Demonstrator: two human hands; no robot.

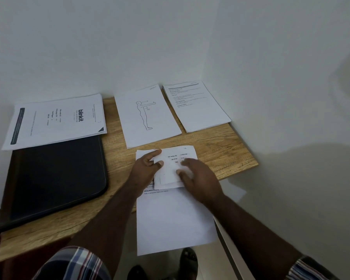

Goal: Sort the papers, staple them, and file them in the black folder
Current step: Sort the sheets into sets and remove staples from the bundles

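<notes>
Both grips are pinching the small slip [175,168], left hand [144,168] and right hand [198,178] flanking it; its long axis is pointing away, right of the black folder [55,178], the right hand farther off

Papers in four lots and a shut black folder on a wooden table.

The black folder [55,178] lies flat and closed along the table's [220,156] left edge, its rounded corner toward the middle. A stapled-looking "blinkit" sheet set [55,121] rests across the folder's far end, turned sideways, near the back left corner. At the back edge a sheet with a standing figure drawing [148,118] lies flat, and just beside it, in the back right corner, a stack of text pages [196,106]. At the front edge a long white sheet [174,219] overhangs the table, and a smaller printed slip [174,168] is held above it.
</notes>
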